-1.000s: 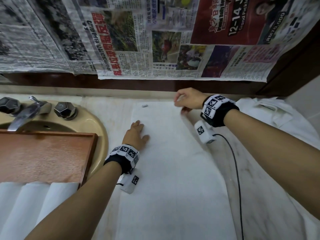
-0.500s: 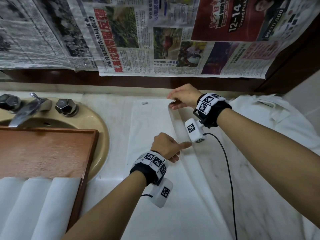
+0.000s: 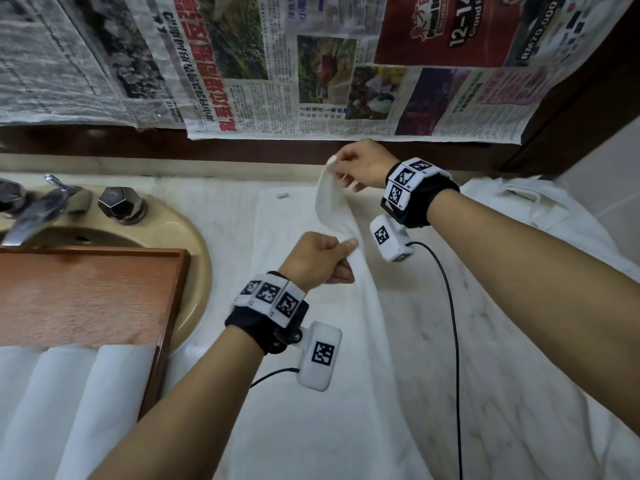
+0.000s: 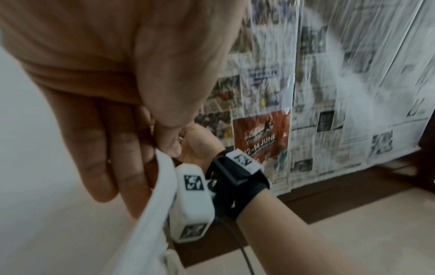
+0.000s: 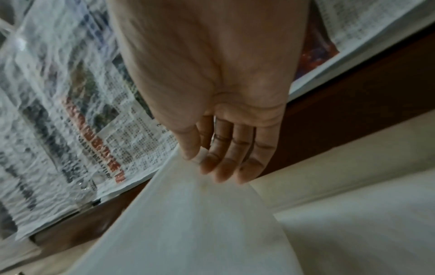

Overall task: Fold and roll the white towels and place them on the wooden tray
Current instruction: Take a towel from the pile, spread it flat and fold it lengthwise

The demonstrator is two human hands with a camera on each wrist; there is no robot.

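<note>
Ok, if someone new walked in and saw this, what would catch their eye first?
Probably the two hands lifting the right edge of a white towel off the marble counter: the right hand pinches the far corner, the left hand grips the edge nearer the person. Next, the newspaper sheets covering the wall behind, and the wooden tray over the sink, with rolled towels at its near end.

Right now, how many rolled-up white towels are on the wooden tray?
3, side by side at the near end of the wooden tray: left, middle, right. The picture's edge cuts them off, so more may be hidden.
</note>
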